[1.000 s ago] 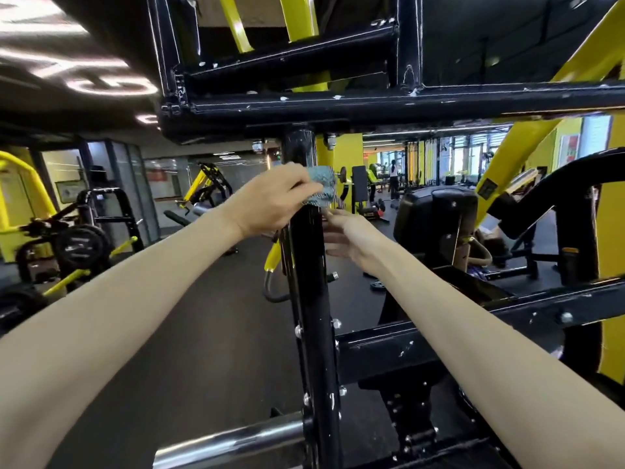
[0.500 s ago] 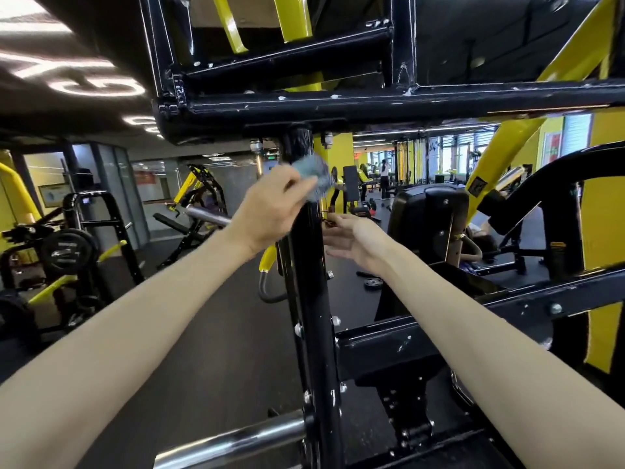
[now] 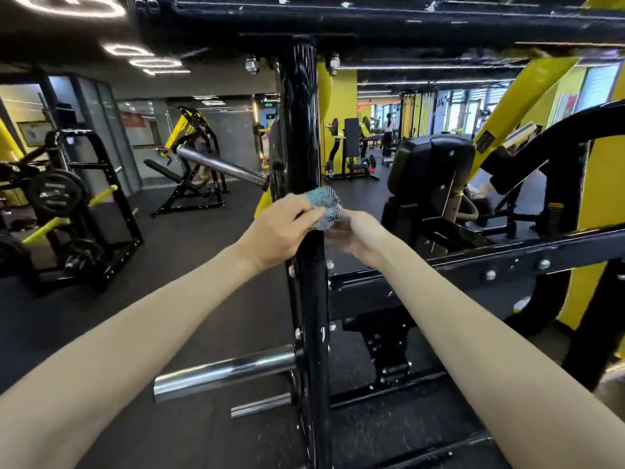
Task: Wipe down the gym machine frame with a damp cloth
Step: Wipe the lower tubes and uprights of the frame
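A black upright post (image 3: 299,130) of the gym machine frame runs down the middle of the view, under a black crossbeam (image 3: 372,15). A small blue-grey cloth (image 3: 323,206) is wrapped against the post at mid height. My left hand (image 3: 280,228) grips the cloth from the left side of the post. My right hand (image 3: 358,235) reaches around the post's right side, and its fingers meet the cloth's lower edge; blur hides whether they pinch it.
A black side rail (image 3: 473,265) with bolts runs right from the post. Chrome weight pegs (image 3: 223,370) stick out low left, and another chrome peg (image 3: 220,165) higher up. Yellow-and-black machines (image 3: 67,204) stand on the dark floor at left. A person (image 3: 389,130) stands far back.
Both hands and the cloth have slid down the post from just under the crossbeam to mid height. The view has tilted downward.
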The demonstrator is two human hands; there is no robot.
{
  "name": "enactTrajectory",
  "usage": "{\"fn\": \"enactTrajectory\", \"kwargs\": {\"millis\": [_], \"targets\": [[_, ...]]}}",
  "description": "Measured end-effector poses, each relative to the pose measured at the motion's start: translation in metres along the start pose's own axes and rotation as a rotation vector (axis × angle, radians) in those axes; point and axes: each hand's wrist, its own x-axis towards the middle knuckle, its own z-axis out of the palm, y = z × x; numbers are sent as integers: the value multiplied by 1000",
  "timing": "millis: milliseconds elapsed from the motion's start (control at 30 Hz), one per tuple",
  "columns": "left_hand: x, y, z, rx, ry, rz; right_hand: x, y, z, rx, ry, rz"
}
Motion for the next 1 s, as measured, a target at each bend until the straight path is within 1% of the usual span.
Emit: {"fn": "enactTrajectory", "kwargs": {"millis": [33,67,100,133,167,200,233,267,333,367,400,500,533,567,633,667,700,733,833,900,967,1000], "targets": [[-16,12,7,-15,-90,45,-2,3,0,13,-2,3],[-32,20,15,-14,-213,103,-3,6,0,10,-2,5],[-42,26,16,-42,-357,117,-6,7,-1,3,-8,3],[-50,25,19,-55,-442,175,-8,7,-2,-5,-15,-6],[-49,22,14,-71,-494,236,-9,6,-3,-11,-29,-13],[-45,17,12,-74,-487,285,-10,6,-4,-16,-38,-18],[-40,12,9,-63,-412,281,-11,5,-3,-15,-45,-22],[-36,7,5,-46,-320,207,-12,5,-2,-10,-45,-24],[-31,8,2,-37,-131,-3,-14,7,1,12,-33,-19],[-38,16,6,-50,-95,-62,-15,9,2,24,-31,-15],[-47,25,14,-72,-107,-55,-15,10,1,29,-26,-16],[-69,45,26,-75,-236,42,-21,11,-1,26,-46,-14],[-69,42,25,-75,-235,45,-21,11,-1,22,-51,-17],[-64,40,22,-72,-192,10,-22,10,-1,15,-60,-19],[-48,34,13,-64,-40,-155,-22,13,1,12,-53,-26],[-42,29,13,-55,44,-239,-20,15,2,27,-22,-32],[-39,29,14,-43,94,-273,-19,18,3,44,12,-33],[-41,32,18,-43,103,-270,-18,22,3,54,36,-35],[-74,61,35,-68,-16,-214,-21,31,0,40,86,-31],[-85,66,38,-79,-55,-202,-23,34,-2,53,109,-19],[-72,57,36,-66,-29,-224,-23,34,0,76,124,-8],[-63,52,35,-65,19,-277,-23,33,3,92,137,3]]}}
